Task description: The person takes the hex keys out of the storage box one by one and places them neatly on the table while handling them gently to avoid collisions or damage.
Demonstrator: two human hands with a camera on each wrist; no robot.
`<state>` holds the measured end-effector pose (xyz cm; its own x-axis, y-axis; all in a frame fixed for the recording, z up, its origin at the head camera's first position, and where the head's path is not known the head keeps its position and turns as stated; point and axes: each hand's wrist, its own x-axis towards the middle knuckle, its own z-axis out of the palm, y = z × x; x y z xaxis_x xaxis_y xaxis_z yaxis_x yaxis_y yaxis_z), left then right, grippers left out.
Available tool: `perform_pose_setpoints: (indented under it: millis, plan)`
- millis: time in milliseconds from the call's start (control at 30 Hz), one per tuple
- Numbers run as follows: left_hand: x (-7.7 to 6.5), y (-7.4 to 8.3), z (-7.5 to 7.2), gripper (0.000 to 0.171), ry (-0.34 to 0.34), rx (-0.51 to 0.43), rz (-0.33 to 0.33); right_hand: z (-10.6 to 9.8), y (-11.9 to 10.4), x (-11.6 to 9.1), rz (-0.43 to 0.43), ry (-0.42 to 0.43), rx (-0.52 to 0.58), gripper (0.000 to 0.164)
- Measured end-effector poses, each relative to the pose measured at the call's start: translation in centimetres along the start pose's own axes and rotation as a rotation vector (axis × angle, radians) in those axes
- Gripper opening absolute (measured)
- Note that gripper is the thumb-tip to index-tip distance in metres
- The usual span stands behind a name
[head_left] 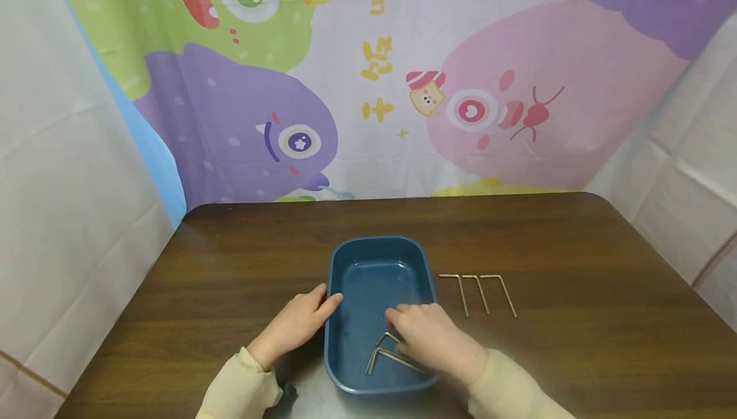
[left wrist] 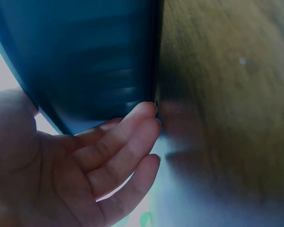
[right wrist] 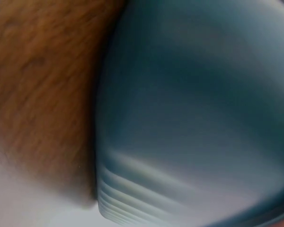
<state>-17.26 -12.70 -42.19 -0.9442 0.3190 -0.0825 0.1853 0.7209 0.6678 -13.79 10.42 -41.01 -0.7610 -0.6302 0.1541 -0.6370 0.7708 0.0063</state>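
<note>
A blue plastic bin (head_left: 378, 288) stands on the table. My left hand (head_left: 296, 323) holds its left side, thumb over the rim and the other fingers against the outer wall; in the left wrist view, those fingers (left wrist: 125, 142) lie along that wall. My right hand (head_left: 434, 337) reaches over the right rim into the bin with bent fingers. Beneath it lie several L-shaped hex keys (head_left: 397, 359), one running under the fingers. Whether the fingers pinch a key is hidden. The right wrist view shows mostly the bin's outer wall (right wrist: 180, 123).
To the right of the bin, three hex keys (head_left: 483, 295) lie side by side on the brown wooden table (head_left: 242, 259). A cartoon-printed cloth (head_left: 374, 144) hangs behind the table's far edge, with pale cloth at both sides.
</note>
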Motion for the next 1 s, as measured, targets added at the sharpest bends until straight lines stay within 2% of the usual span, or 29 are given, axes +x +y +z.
perform_pose_setpoints:
  millis: [533, 1000]
  plan:
    - [0.05, -0.11, 0.06, 0.031, -0.008, 0.011, -0.001, 0.19, -0.21, -0.19, -0.030, 0.017, -0.069, 0.024]
    - [-0.01, -0.12, 0.07, 0.032, -0.012, 0.004, 0.000, 0.41, -0.29, -0.27, -0.038, 0.063, -0.083, 0.017]
